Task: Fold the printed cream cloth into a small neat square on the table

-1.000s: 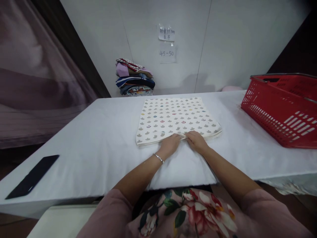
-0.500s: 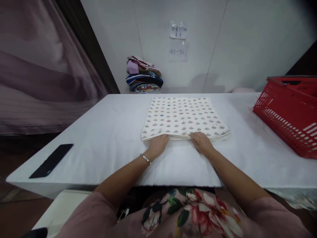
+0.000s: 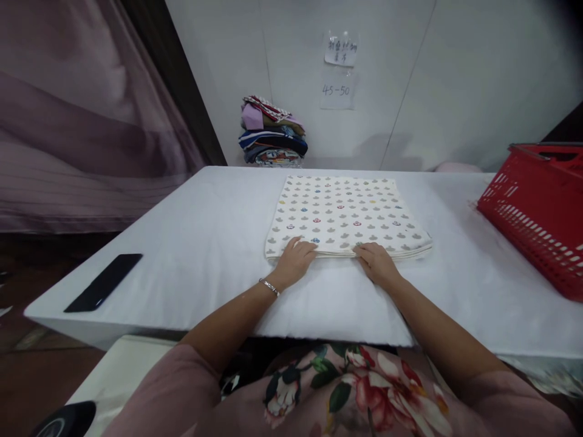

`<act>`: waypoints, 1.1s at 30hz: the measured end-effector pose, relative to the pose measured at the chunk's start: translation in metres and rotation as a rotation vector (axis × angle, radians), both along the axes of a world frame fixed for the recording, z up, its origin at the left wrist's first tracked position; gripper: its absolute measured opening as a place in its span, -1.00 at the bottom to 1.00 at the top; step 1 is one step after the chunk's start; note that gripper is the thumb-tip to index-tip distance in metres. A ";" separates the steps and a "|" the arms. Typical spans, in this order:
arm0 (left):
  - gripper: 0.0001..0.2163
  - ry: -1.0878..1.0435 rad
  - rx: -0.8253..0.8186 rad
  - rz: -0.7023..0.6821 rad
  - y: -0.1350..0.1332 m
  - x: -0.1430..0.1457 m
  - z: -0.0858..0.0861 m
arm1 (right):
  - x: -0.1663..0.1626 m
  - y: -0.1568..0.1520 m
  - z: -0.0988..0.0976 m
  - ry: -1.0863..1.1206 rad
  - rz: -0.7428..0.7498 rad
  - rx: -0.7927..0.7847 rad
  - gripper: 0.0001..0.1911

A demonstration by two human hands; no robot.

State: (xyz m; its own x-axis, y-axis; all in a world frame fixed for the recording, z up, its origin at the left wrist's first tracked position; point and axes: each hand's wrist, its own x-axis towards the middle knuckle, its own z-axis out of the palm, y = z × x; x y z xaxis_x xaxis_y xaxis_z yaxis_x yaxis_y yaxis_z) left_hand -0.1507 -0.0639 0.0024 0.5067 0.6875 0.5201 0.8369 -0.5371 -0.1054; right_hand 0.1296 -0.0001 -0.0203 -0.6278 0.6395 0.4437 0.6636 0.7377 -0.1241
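A folded tablecloth (image 3: pixel 346 212), white with small grey and coloured boat-like prints, lies flat in front of me, its layered edge toward me. My left hand (image 3: pixel 295 262) rests on the near edge, left of the middle, its fingers stretched over the top layer. My right hand (image 3: pixel 377 262) is at the same edge, right of the middle, with fingers on top and the thumb at the layers, closed on the edge. A silver bracelet (image 3: pixel 269 286) circles my left wrist.
The cloth lies on a white-covered table (image 3: pixel 204 243). A black phone-like slab (image 3: pixel 104 283) is at the left. A red plastic basket (image 3: pixel 537 212) stands at the right. A stack of folded fabrics (image 3: pixel 273 133) sits behind the table by the wall, under paper signs (image 3: pixel 337 91).
My left hand has shifted from gripping the lifted near edge to lying on top, and the edge there now lies flatter. The right hand stays at the edge. The view has shifted slightly.
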 end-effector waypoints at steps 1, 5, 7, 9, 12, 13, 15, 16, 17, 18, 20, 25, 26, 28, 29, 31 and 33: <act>-0.76 0.004 -0.019 -0.012 0.001 -0.001 -0.001 | 0.000 0.000 0.000 -0.003 -0.002 -0.004 -0.71; -0.76 0.011 -0.096 -0.012 0.002 -0.001 -0.002 | 0.000 -0.002 0.001 -0.027 -0.008 0.007 -0.72; -0.78 0.021 -0.150 0.014 0.002 0.000 -0.001 | -0.002 -0.003 0.002 -0.047 -0.005 0.030 -0.71; -0.79 0.017 -0.191 0.039 0.002 0.001 0.000 | -0.006 -0.004 0.004 -0.075 0.002 0.058 -0.70; -0.76 -0.032 -0.219 0.057 0.003 0.002 0.001 | -0.018 -0.005 0.009 -0.133 0.020 0.079 -0.70; -0.74 -0.057 -0.224 0.059 0.003 0.002 0.000 | -0.024 -0.005 0.011 -0.155 0.026 0.079 -0.70; -0.69 -0.109 -0.237 0.063 0.004 0.002 -0.001 | -0.039 -0.004 0.016 -0.191 0.036 0.081 -0.69; -0.67 -0.134 -0.246 0.069 0.004 0.002 -0.001 | -0.047 -0.004 0.018 -0.204 0.044 0.084 -0.68; -0.66 -0.156 -0.258 0.078 0.004 0.002 -0.001 | -0.056 -0.003 0.019 -0.212 0.055 0.089 -0.68; -0.64 -0.174 -0.272 0.091 0.004 0.002 -0.001 | -0.065 -0.004 0.020 -0.216 0.066 0.093 -0.68; -0.63 -0.200 -0.302 0.120 0.003 0.003 0.000 | -0.081 -0.005 0.019 -0.213 0.093 0.095 -0.68; -0.69 -0.180 -0.382 0.178 0.000 0.006 0.003 | -0.103 -0.011 0.008 -0.176 0.145 0.069 -0.73; -0.70 -0.162 -0.386 0.194 -0.001 0.006 0.003 | -0.103 -0.012 0.007 -0.168 0.147 0.066 -0.73; -0.70 -0.127 -0.371 0.230 -0.001 0.004 0.001 | -0.102 -0.012 0.004 -0.149 0.147 0.065 -0.73; -0.70 -0.115 -0.355 0.250 0.000 0.003 -0.001 | -0.101 -0.012 0.004 -0.138 0.148 0.066 -0.72; -0.71 -0.098 -0.319 0.288 0.000 -0.003 -0.004 | -0.100 -0.011 0.003 -0.117 0.152 0.067 -0.72; -0.72 -0.078 -0.291 0.326 0.000 -0.014 -0.007 | -0.099 -0.011 0.003 -0.103 0.154 0.062 -0.71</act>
State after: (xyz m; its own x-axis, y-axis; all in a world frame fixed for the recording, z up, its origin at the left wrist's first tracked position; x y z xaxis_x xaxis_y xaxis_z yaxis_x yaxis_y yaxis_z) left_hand -0.1650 -0.0635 -0.0049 0.2062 0.9283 0.3094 0.9670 -0.2417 0.0809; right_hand 0.0308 -0.0110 -0.0169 -0.7606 0.5055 0.4073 0.5488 0.8358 -0.0123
